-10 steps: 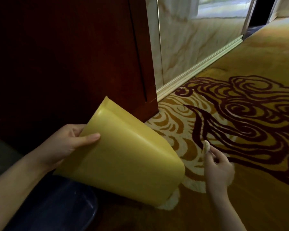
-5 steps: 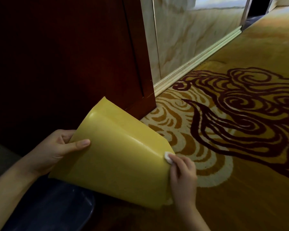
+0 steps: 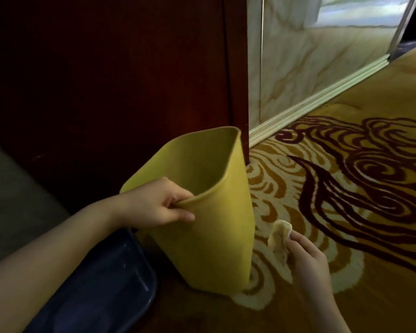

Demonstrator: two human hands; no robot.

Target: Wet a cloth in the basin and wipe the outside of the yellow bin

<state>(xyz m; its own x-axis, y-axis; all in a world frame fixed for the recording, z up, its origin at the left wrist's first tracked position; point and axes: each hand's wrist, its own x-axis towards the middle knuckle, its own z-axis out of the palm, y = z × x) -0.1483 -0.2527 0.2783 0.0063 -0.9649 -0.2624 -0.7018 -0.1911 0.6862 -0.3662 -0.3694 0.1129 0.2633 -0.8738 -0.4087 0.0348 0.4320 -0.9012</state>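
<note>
The yellow bin stands nearly upright on the carpet, its open mouth facing up and slightly away from me. My left hand pinches the near rim, thumb outside and fingers inside. A small pale cloth is bunched in my right hand, which hovers just right of the bin's side, a short gap from it. The dark blue basin sits on the floor at the bin's lower left, partly under my left forearm.
A dark red wooden panel rises right behind the bin. A marble wall with a pale skirting board runs off to the right. Patterned yellow and maroon carpet spreads to the right.
The bin has been turned from lying tilted with its base toward me to standing upright. My left hand shifted to the rim. My right hand with the cloth came off the bin's side.
</note>
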